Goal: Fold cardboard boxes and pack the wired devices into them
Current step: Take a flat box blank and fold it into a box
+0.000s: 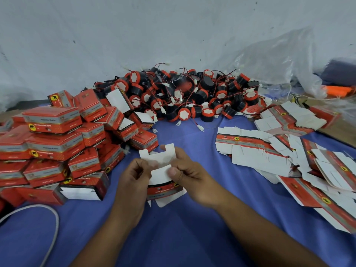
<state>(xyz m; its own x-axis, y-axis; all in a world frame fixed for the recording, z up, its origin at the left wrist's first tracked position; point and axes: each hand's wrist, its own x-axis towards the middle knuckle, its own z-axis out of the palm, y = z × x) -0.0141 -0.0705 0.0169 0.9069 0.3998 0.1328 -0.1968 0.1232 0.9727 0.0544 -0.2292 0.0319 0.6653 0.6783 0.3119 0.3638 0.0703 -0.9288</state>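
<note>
I hold a partly folded red and white cardboard box (160, 176) above the blue cloth, its white flaps open toward the back. My left hand (133, 180) grips its left side with curled fingers. My right hand (189, 176) pinches the right side, thumb pressed on a white flap. A heap of round black and red wired devices (185, 97) with white plugs lies at the back centre. Flat unfolded box blanks (285, 151) lie spread to the right.
Several folded red boxes (55, 143) are piled at the left, some with open ends. The blue cloth (173, 228) covers the work surface. A grey cable (52, 218) curves at the lower left. Crumpled clear plastic (279, 60) lies at the back right.
</note>
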